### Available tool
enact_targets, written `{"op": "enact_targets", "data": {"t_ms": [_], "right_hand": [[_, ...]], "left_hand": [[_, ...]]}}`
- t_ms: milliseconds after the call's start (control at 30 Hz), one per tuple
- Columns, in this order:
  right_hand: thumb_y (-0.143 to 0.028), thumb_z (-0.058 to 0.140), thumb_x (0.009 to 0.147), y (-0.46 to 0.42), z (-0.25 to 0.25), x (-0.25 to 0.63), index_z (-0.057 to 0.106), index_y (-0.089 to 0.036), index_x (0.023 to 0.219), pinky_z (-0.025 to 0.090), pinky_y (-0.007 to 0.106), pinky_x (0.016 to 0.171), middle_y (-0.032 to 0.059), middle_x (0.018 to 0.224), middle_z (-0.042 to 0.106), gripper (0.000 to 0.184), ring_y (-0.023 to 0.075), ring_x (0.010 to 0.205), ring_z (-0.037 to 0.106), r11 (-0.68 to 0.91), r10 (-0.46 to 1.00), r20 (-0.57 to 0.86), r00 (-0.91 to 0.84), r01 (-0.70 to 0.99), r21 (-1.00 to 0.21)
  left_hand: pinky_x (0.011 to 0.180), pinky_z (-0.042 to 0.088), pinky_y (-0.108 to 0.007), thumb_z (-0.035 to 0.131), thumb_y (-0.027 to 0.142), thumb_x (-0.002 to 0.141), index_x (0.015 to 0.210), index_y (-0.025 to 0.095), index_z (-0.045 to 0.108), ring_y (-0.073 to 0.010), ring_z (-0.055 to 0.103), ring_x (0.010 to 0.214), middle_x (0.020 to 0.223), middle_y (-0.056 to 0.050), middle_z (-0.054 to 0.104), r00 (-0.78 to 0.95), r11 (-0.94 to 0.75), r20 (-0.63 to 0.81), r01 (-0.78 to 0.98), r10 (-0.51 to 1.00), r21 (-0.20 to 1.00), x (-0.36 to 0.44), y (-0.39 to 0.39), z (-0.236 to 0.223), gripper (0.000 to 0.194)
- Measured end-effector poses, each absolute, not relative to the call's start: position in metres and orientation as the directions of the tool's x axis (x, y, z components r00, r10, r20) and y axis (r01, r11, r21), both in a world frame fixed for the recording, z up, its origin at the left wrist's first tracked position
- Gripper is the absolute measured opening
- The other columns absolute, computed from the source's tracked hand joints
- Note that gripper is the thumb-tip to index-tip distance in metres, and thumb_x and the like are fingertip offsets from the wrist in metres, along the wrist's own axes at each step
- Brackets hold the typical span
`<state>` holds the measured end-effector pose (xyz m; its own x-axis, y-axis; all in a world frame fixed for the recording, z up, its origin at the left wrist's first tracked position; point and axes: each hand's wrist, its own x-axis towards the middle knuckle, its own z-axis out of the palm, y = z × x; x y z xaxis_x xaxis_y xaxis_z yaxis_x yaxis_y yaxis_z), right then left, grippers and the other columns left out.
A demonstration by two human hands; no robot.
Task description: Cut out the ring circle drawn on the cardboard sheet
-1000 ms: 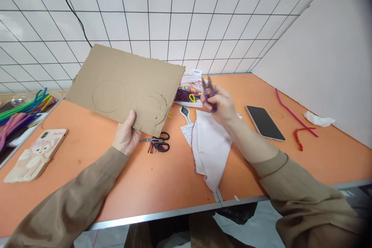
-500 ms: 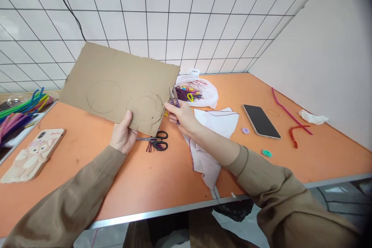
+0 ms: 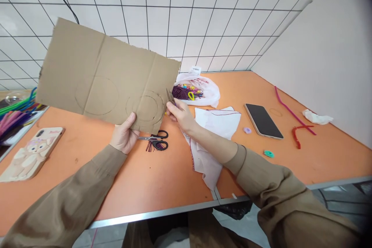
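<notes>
My left hand grips the lower edge of a brown cardboard sheet, thumb on the front and fingers behind. The sheet is held up off the table, tilted, with two crease lines and drawn circles on it. My right hand is closed around a small pair of scissors at the sheet's right edge; the blades point up beside the right-hand circles, and the handles are mostly hidden by my fingers. Below the sheet, black-handled scissors lie on the table over some dark purple thread ends.
A white plastic bag with purple yarn sits behind my right hand. White cloth lies under my right forearm. Further right are a phone, pipe cleaners and a green clip-like piece. A cased phone lies left.
The cardboard's left side has swung up and left, so its face turns more toward me and creases show. The small scissors have shifted slightly at its right edge, still in my right hand.
</notes>
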<state>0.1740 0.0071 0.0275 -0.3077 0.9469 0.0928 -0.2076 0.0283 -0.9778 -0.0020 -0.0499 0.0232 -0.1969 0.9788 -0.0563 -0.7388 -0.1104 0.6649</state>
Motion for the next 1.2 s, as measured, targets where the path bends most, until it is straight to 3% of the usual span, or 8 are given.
{"op": "enact_targets", "data": {"t_ms": [100, 167, 433, 667, 867, 1200], "right_hand": [[-0.068, 0.054, 0.078, -0.001, 0.026, 0.173, 0.056, -0.020, 0.078, 0.021, 0.024, 0.042, -0.0031, 0.060, 0.049, 0.048, 0.0068, 0.044, 0.032, 0.144, 0.949, 0.194, -0.250, -0.206, -0.968], [-0.071, 0.050, 0.079, -0.008, 0.022, 0.172, 0.060, -0.018, 0.078, 0.022, 0.024, 0.041, -0.0022, 0.059, 0.049, 0.054, 0.0067, 0.042, 0.033, 0.120, 0.951, 0.167, -0.262, -0.188, -0.975], [-0.073, 0.052, 0.077, -0.027, 0.005, 0.158, 0.057, -0.018, 0.080, 0.027, 0.023, 0.041, -0.0031, 0.062, 0.050, 0.055, 0.0062, 0.043, 0.037, -0.026, 0.953, 0.045, -0.298, -0.229, -0.973], [-0.074, 0.049, 0.079, -0.029, -0.003, 0.155, 0.052, -0.020, 0.085, 0.029, 0.022, 0.039, -0.0052, 0.064, 0.051, 0.055, 0.0058, 0.041, 0.040, -0.077, 0.942, 0.009, -0.336, -0.241, -0.967], [-0.073, 0.052, 0.079, -0.034, 0.010, 0.157, 0.051, -0.021, 0.083, 0.027, 0.022, 0.039, -0.0086, 0.056, 0.041, 0.052, 0.0049, 0.039, 0.036, -0.038, 0.954, 0.067, -0.294, -0.339, -0.940], [-0.071, 0.061, 0.073, -0.035, 0.020, 0.158, 0.049, -0.020, 0.079, 0.015, 0.019, 0.036, -0.0112, 0.049, 0.038, 0.053, 0.0027, 0.036, 0.024, -0.386, 0.849, -0.159, -0.503, -0.387, -0.837]], "left_hand": [[0.107, 0.046, -0.035, 0.062, 0.003, 0.086, 0.141, 0.025, 0.049, -0.0232, 0.056, 0.126, 0.129, -0.008, 0.066, -0.197, -0.121, -0.046, -0.755, 0.979, 0.645, -0.005, -0.046, 0.024, 0.061], [0.107, 0.046, -0.033, 0.056, 0.006, 0.091, 0.140, 0.021, 0.051, -0.0220, 0.055, 0.126, 0.126, -0.009, 0.068, -0.196, -0.113, -0.066, -0.774, 0.978, 0.623, -0.007, -0.045, 0.025, 0.052], [0.102, 0.051, -0.033, 0.051, 0.017, 0.096, 0.143, 0.023, 0.048, -0.0228, 0.057, 0.124, 0.127, -0.008, 0.068, -0.196, -0.095, -0.117, -0.814, 0.974, 0.573, -0.010, -0.042, 0.024, 0.047], [0.103, 0.050, -0.031, 0.044, 0.017, 0.099, 0.140, 0.018, 0.050, -0.0200, 0.058, 0.123, 0.124, -0.009, 0.069, -0.178, -0.067, -0.136, -0.810, 0.975, 0.582, -0.005, -0.044, 0.025, 0.042], [0.102, 0.050, -0.029, 0.050, 0.017, 0.097, 0.140, 0.023, 0.051, -0.0195, 0.058, 0.124, 0.127, -0.007, 0.068, -0.204, -0.103, -0.099, -0.785, 0.974, 0.611, -0.008, -0.043, 0.022, 0.044], [0.101, 0.051, -0.031, 0.046, 0.012, 0.097, 0.137, 0.026, 0.054, -0.0187, 0.058, 0.124, 0.125, -0.004, 0.069, -0.225, -0.139, -0.048, -0.742, 0.973, 0.656, -0.005, -0.046, 0.025, 0.042]]}}
